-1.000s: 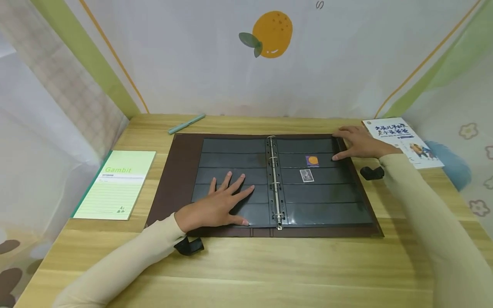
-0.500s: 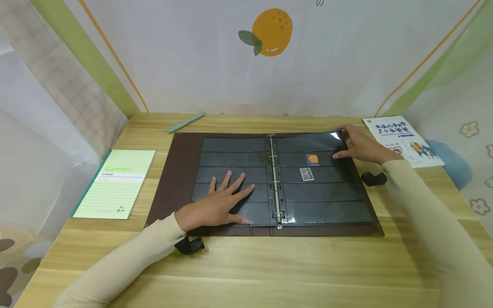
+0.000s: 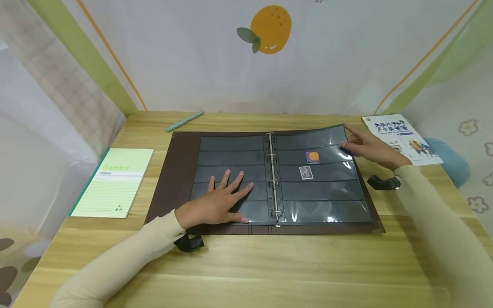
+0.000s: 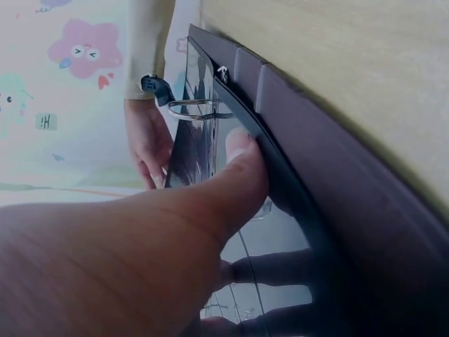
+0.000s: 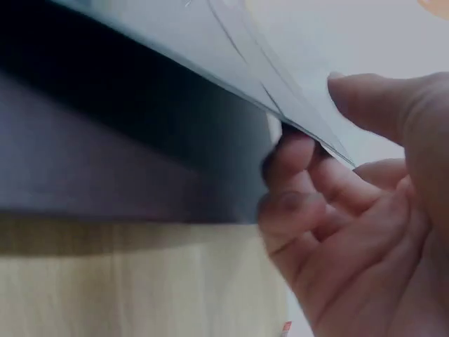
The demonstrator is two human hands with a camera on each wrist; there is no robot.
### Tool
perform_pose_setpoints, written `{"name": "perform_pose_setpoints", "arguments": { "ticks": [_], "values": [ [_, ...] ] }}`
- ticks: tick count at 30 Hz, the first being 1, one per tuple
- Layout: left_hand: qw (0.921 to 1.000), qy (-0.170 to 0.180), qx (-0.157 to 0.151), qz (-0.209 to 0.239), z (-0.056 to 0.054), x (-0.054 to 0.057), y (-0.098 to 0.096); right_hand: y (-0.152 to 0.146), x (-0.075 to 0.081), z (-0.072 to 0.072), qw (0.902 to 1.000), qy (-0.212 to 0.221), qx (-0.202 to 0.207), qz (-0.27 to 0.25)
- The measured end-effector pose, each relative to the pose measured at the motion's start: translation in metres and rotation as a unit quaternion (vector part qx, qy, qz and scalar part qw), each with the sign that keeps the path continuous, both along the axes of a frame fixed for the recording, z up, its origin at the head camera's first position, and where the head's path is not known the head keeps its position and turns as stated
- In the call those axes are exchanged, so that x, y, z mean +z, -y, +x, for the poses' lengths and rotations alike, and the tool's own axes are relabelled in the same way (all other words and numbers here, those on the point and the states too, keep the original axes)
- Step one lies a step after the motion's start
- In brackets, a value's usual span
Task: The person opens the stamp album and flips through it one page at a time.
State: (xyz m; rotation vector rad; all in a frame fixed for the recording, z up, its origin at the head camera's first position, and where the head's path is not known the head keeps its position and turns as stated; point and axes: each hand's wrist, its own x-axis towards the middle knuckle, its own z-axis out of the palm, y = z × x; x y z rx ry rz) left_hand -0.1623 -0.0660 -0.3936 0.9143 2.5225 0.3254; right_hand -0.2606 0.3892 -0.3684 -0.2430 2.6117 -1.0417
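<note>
A brown ring-binder stamp album (image 3: pixel 171 179) lies spread on the table, with black pocket pages on either side of its metal rings (image 3: pixel 274 171). My left hand (image 3: pixel 213 204) rests on the left page (image 3: pixel 231 144), palm down with fingers spread. At the far right corner of the right page (image 3: pixel 323 192), my right hand (image 3: pixel 371 147) holds the edge, lifted off the cover. In the right wrist view its curled fingers (image 5: pixel 291 210) are under the sheet and the thumb is above, apart from it. The right page bears an orange-and-purple stamp (image 3: pixel 313 157) and a grey stamp (image 3: pixel 306 172).
To the left lies a green notebook (image 3: pixel 113 182). A pale green pen (image 3: pixel 185 121) is behind the album. The white picture book (image 3: pixel 402 139) sits at the back right, close to my right hand. A printed curtain (image 3: pixel 192 55) hangs along the table's back edge.
The right page's far outer corner has risen from the cover, with my right hand moving slightly up and to the right. My left hand has stayed on the left page.
</note>
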Motion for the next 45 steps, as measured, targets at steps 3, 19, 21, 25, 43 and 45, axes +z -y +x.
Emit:
{"name": "perform_pose_setpoints", "arguments": {
  "ticks": [3, 19, 21, 25, 43, 45],
  "values": [
    [1.0, -0.001, -0.001, -0.005, -0.001, 0.002, 0.0, 0.0, 0.004, 0.003, 0.9988, 0.01, 0.001, -0.049],
    [0.9996, -0.006, -0.011, -0.026, 0.001, 0.004, 0.0, 0.039, 0.045, 0.001, 0.9509, 0.034, -0.105, -0.289],
    [0.9996, -0.006, -0.012, -0.026, 0.001, 0.004, 0.0, 0.048, 0.052, 0.0, 0.9431, 0.033, -0.117, -0.309],
    [0.9995, -0.006, -0.011, -0.028, 0.0, 0.004, 0.002, 0.069, 0.063, -0.003, 0.9256, 0.036, -0.125, -0.356],
    [0.9979, -0.048, 0.042, 0.016, -0.007, 0.028, -0.016, 0.134, 0.085, -0.018, 0.8774, 0.009, -0.158, -0.453],
    [0.9938, -0.05, 0.063, 0.078, -0.009, 0.042, -0.028, 0.137, 0.087, -0.019, 0.8747, 0.017, -0.158, -0.458]
  ]
}}
